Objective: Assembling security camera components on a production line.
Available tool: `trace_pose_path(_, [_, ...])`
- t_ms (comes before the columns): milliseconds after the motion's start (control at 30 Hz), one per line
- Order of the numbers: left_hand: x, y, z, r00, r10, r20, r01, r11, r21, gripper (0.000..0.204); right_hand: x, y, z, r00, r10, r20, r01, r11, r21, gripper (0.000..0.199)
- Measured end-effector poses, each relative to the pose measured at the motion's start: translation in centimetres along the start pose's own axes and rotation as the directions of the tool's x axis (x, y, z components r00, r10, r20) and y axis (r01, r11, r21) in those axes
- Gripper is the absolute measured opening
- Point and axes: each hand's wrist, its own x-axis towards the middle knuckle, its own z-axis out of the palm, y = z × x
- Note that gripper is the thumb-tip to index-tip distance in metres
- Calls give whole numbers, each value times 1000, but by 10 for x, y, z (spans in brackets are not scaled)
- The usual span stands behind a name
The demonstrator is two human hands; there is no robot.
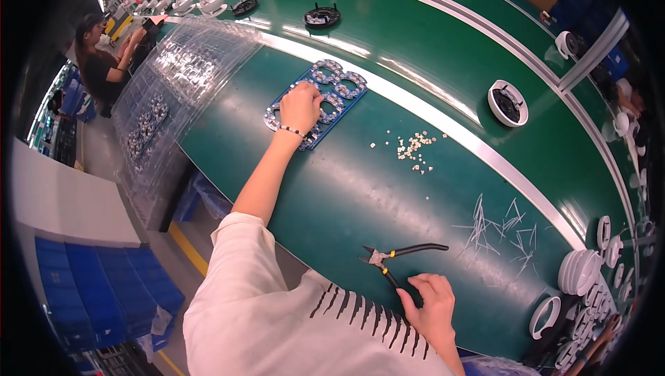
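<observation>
A blue panel of ring-shaped circuit boards (350, 86) lies on the green table, its far rings in plain sight. My left hand (300, 109) is over the panel's middle with its fingers curled together; the hand hides its fingertips and whatever they pinch. Close to the table's near edge rests my right hand (431, 304), thumb and fingers apart, holding nothing. Just beyond its thumb lies a pair of side cutters (377, 258) with black and yellow handles, jaws spread.
Small pale square pieces (414, 147) are scattered right of the panel. Thin white strips (485, 227) lie farther right. White round housings (579, 272) stack at the right end. Clear plastic trays (187, 57) pile up at left. A conveyor (415, 50) carries round parts beyond a metal rail.
</observation>
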Motion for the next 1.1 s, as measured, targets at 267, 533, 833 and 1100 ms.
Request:
trace_pose_path(267, [-3,-1,9,990,-10,-138,16,999,48,7,9,-1,2,998,26,-64,-21,998,67,24])
trace_pose_path(533, [-7,7,6,998,-40,-53,41,999,28,7,10,-1,3,994,48,-94,-41,996,73,24])
trace_pose_path(833, [2,3,11,993,-33,-112,40,997,61,7,21,-3,2,990,23,-140,-8,994,107,23])
trace_pose_path(1100, [-15,-5,21,991,-106,-78,105,994,-16,9,23,-11,0,978,31,-206,-1,990,144,18])
